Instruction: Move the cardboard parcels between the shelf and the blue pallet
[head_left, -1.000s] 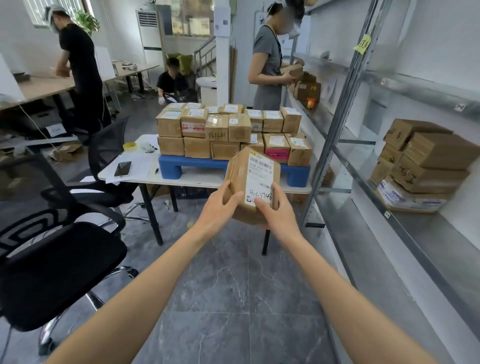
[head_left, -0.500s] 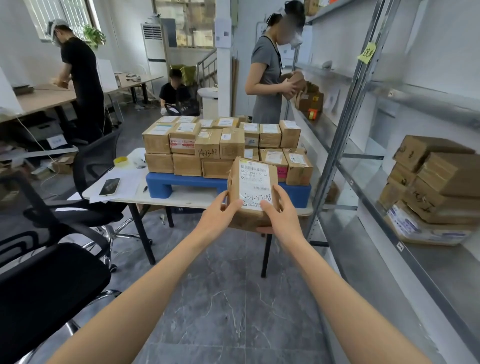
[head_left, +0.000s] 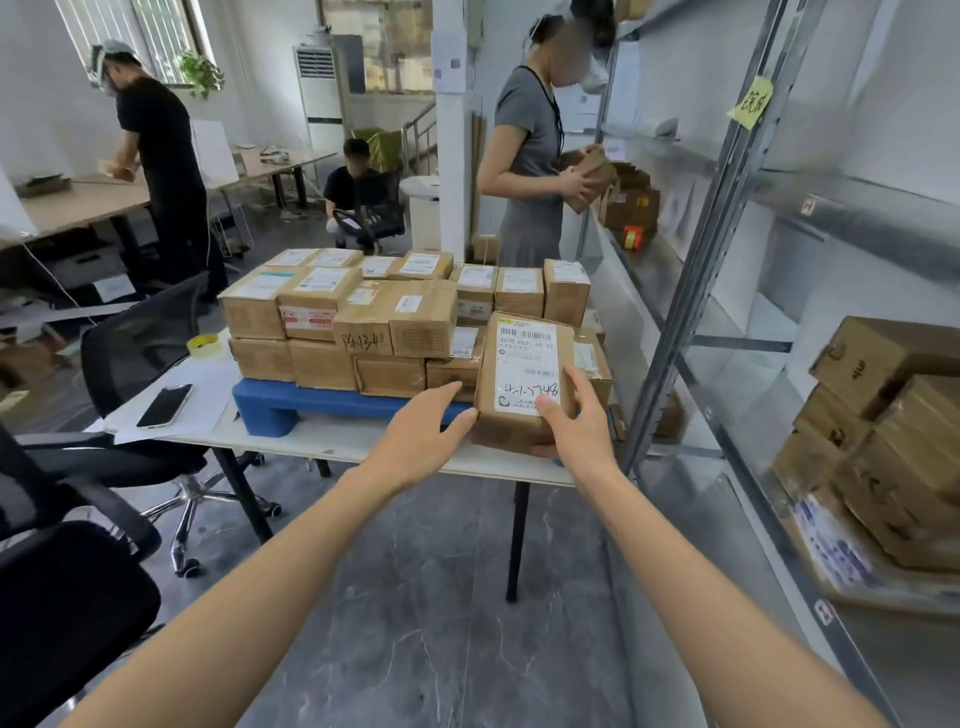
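Head view. Held parcel (head_left: 524, 364) at centre right of frame, upright, white label facing camera, handwritten number at label's foot. Positioned in front of right end of stacked parcels (head_left: 363, 317), lower end near front edge of blue pallet (head_left: 291, 405). Resting on pallet or carried clear of it: cannot tell.

Right hand (head_left: 579, 426) gripping lower right of held parcel: thumb pressed flat on label, index finger spread upward along right edge, other fingers curled beneath bottom edge.

Left hand (head_left: 415, 431) just left of held parcel, palm down, fingers straight and pressed together, pointing toward pallet. Thumb tip at parcel's lower left corner; contact not confirmable.

Stacked parcels in two layers on blue pallet, pallet on white table (head_left: 322, 441) at centre of frame.

Shelf (head_left: 667, 364), metal, along right of frame. Shelf parcels (head_left: 893, 441) piled on a deck at right edge.

Phone (head_left: 165, 406) lying flat at left end of table, tape roll (head_left: 202, 344) beyond it. Office chair (head_left: 135, 338) beside table at left.

Person in grey (head_left: 524, 156) at upper centre, holding a small parcel beside far end of shelf.
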